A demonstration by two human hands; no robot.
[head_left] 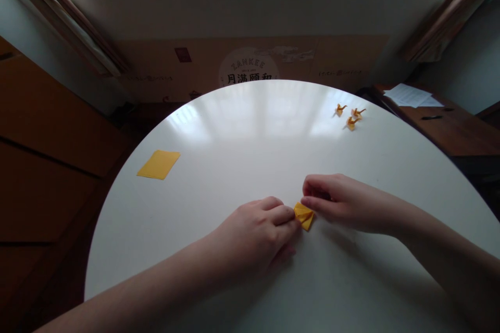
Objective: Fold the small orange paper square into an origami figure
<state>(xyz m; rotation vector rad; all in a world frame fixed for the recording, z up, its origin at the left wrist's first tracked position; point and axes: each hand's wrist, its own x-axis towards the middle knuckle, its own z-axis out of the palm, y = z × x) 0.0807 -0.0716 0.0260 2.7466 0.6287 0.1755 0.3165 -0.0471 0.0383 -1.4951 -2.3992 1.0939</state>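
A small yellow origami paper (pixel 304 215), folded into several layers with creases and a raised flap, lies on the round white table (pixel 219 166). My left hand (pixel 263 229) rests on the tabletop, its bent fingertips holding the left edge of the paper. From the other side, my right hand (pixel 332 200) has its fingers curled and its thumb against the paper's upper right edge. Whether the right fingertips pinch a flap is hard to make out.
A stack of flat yellow paper squares (pixel 159 164) lies at the table's left. Toward the far right stand three finished paper cranes (pixel 352 123). Beyond the table's right edge, white sheets (pixel 410 95) and a black pen (pixel 432 117) lie on a brown wooden desk (pixel 464 132).
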